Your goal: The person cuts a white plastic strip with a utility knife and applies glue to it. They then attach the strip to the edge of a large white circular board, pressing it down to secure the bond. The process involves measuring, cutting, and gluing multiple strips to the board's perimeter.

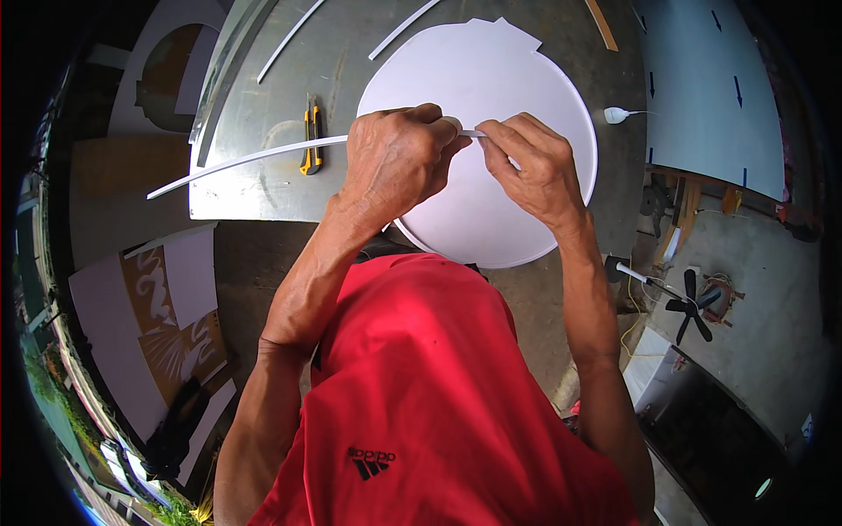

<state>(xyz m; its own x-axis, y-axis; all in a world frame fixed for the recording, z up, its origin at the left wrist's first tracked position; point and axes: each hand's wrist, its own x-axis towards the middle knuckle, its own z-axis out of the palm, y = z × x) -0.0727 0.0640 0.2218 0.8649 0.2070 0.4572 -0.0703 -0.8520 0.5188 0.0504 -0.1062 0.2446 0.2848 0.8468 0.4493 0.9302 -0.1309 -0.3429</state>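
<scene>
A long, thin white strip runs through my left hand, its free length reaching out to the left past the table's edge. My left fingers are closed round it. The other end shows between the two hands, where my right hand pinches it with thumb and forefinger. Both hands are above a large round white panel with a raised rim and a stepped notch at its far edge. The near part of the panel overhangs the table's front edge. What the left palm covers is hidden.
On the metal table a yellow and black utility knife lies left of my hands. More white strips rest at the back. A small white bottle with a thin nozzle is at right. Beyond stand a pale blue sheet and a black fan.
</scene>
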